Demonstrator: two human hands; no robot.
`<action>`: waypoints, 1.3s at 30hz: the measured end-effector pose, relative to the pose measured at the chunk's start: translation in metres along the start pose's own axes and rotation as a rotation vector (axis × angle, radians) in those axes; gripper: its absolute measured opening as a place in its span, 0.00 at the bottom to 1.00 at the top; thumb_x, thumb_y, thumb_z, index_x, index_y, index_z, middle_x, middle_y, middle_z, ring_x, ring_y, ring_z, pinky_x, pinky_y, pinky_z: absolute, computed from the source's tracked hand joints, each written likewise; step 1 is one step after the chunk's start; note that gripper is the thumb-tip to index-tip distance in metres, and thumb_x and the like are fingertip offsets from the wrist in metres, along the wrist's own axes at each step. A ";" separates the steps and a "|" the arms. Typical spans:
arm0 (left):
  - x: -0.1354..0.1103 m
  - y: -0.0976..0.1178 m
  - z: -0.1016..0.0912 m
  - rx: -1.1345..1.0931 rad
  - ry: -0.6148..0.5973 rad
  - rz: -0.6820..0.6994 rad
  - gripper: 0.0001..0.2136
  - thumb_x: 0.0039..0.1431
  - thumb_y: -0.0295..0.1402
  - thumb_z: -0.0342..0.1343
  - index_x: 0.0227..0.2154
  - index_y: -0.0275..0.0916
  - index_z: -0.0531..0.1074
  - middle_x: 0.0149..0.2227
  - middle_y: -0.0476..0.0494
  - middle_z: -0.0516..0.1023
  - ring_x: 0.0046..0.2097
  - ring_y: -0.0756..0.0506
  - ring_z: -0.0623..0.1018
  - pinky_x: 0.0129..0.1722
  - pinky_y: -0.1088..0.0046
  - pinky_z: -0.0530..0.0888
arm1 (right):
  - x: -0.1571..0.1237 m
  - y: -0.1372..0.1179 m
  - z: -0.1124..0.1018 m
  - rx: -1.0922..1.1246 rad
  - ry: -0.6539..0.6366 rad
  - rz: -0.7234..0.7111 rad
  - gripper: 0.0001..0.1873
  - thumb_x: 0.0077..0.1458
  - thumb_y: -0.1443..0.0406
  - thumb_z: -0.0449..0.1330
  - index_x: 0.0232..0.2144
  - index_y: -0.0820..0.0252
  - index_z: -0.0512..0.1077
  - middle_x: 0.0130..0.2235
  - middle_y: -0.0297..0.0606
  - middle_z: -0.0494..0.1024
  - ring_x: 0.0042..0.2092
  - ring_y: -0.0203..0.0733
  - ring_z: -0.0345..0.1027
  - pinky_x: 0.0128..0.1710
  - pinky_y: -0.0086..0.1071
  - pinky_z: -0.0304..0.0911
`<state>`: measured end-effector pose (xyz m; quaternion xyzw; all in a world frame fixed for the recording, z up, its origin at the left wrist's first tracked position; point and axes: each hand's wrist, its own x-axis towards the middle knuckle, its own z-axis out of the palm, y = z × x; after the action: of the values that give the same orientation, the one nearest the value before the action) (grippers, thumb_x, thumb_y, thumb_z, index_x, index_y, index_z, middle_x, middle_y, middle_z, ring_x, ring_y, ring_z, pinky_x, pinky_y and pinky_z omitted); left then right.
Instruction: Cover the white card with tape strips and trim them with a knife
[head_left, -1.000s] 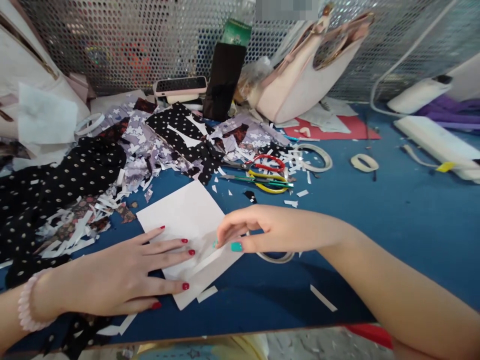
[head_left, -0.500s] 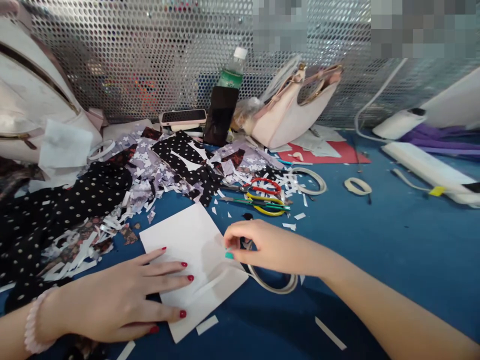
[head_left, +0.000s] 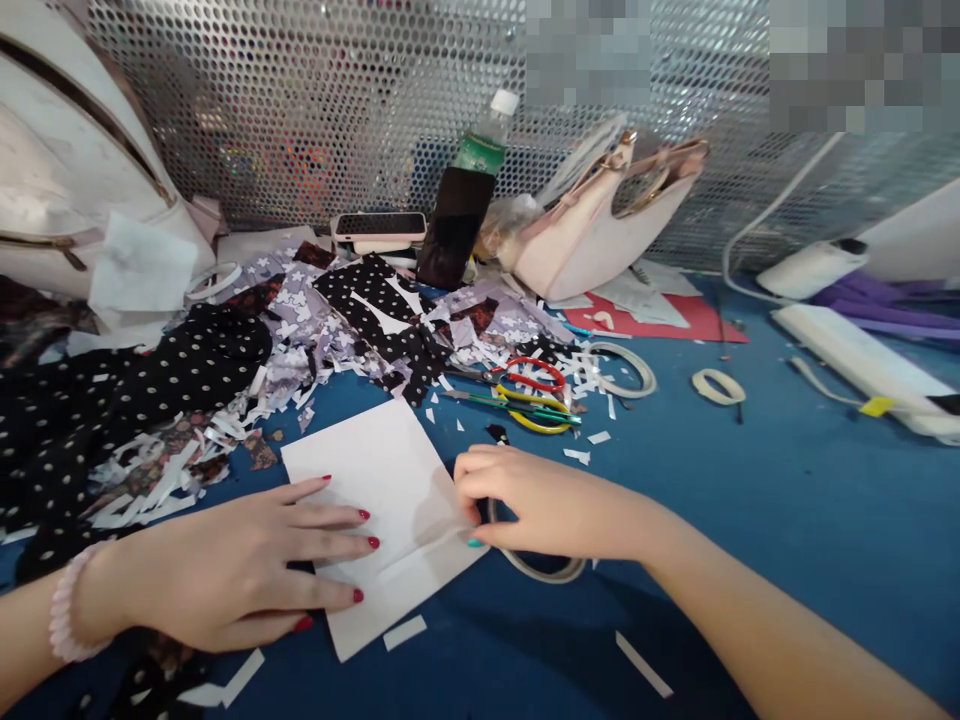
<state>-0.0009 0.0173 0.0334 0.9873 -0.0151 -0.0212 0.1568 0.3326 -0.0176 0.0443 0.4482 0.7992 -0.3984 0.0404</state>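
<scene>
A white sheet of paper [head_left: 382, 460] lies tilted on the blue table, with a narrow pale strip [head_left: 412, 555] along its lower right side. My left hand [head_left: 232, 570] rests flat on the paper's left part, fingers spread. At the right corner my right hand [head_left: 517, 500] has its fingers curled in, the thumb low at the paper's edge; what lies between the fingertips is hidden. Partly under that hand is a roll of tape [head_left: 555, 573]. Beyond it lie red-handled scissors [head_left: 532, 373], yellow-handled scissors [head_left: 536, 425] and a green, thin pointed tool [head_left: 517, 404].
Fabric scraps, black dotted cloth [head_left: 202, 360] and paper snippets heap up at left and centre. A bottle [head_left: 465, 200], phone [head_left: 381, 226] and white handbag [head_left: 577, 245] stand against the perforated metal panel. More tape rolls [head_left: 718, 387] and a power strip [head_left: 855, 360] lie right.
My right thumb has come down to the paper's right corner, and the hand covers more of the tape roll. My left hand stays spread on the paper. The whole view has shifted slightly.
</scene>
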 end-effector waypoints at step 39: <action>0.003 0.003 0.033 -0.030 0.123 -0.280 0.45 0.61 0.44 0.68 0.75 0.42 0.53 0.77 0.29 0.53 0.76 0.29 0.60 0.77 0.46 0.51 | 0.005 -0.008 0.006 0.189 0.062 -0.001 0.06 0.62 0.69 0.63 0.31 0.56 0.75 0.35 0.34 0.80 0.42 0.44 0.71 0.44 0.36 0.61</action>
<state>0.0003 0.0046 0.0028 0.9767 0.1329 0.0173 0.1678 0.3216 -0.0200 0.0430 0.4617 0.7592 -0.4580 -0.0272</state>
